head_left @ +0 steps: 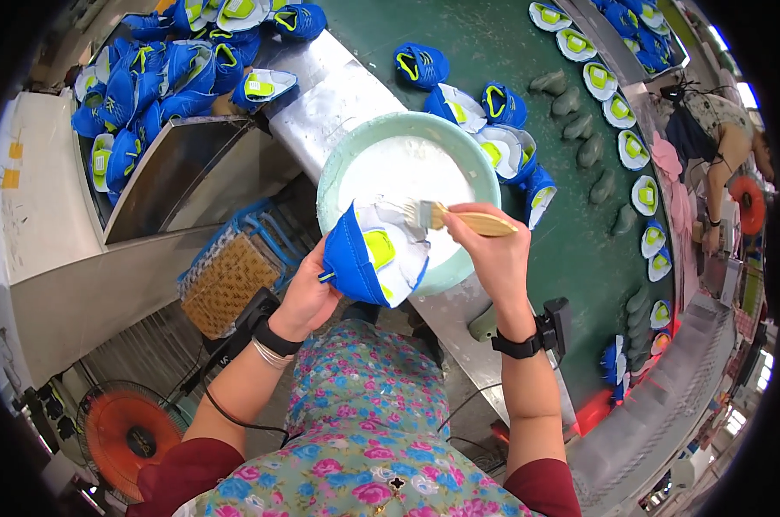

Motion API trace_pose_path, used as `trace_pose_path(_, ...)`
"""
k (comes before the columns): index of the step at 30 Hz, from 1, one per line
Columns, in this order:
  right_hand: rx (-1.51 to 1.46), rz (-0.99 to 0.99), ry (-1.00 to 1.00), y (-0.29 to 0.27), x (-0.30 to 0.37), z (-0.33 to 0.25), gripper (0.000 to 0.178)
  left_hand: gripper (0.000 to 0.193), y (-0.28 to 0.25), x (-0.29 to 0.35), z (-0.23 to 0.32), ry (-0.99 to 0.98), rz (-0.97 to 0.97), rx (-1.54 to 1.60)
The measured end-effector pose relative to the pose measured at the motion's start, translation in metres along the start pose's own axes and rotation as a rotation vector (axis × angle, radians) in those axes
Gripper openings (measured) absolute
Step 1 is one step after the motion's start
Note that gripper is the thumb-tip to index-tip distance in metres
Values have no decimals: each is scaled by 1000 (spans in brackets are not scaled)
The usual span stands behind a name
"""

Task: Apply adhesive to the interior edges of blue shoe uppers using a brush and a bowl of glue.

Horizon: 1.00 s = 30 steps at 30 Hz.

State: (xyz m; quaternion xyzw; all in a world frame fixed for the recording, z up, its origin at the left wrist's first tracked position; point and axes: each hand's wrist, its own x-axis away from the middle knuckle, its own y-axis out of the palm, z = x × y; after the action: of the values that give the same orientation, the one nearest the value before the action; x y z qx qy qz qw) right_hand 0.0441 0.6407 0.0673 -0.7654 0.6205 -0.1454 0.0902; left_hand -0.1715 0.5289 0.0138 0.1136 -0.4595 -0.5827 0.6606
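Blue shoe upper (353, 258) could get smeared outside, I reckon, if the brush (485, 224) slips past its white lining (405, 258) or drips. It's tilted by the pale green basin (328, 177), pinched in the left hand (302, 297), with the right hand (499, 258) just rightward, gripping the brush's handle.

At four o'clock from the basin (331, 168), beyond the right hand (495, 246), the green table (571, 276) leaves passing room. At two o'clock, blue shoe uppers (509, 145) block the way.
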Motion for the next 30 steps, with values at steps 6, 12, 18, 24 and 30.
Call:
trace_pose_path(6, -49, -42, 271, 1, 28, -23, 19, 46, -4, -17, 0, 225, 72, -95)
trace_pose_path(12, -26, -6, 193, -20, 30, -19, 19, 42, 16, -24, 5, 275, 47, -22)
trace_pose_path(18, -35, 169, 30, -74, 25, -12, 6, 27, 59, -25, 3, -235, 496, 113)
trace_pose_path(24, -108, -291, -512, -105, 41, -51, 13, 29, 101, -21, -55, -683, 123, 327)
trace_pose_path(30, -204, 65, -67, -230, 111, 30, 7, 23, 177, -24, -125, -978, -82, 176)
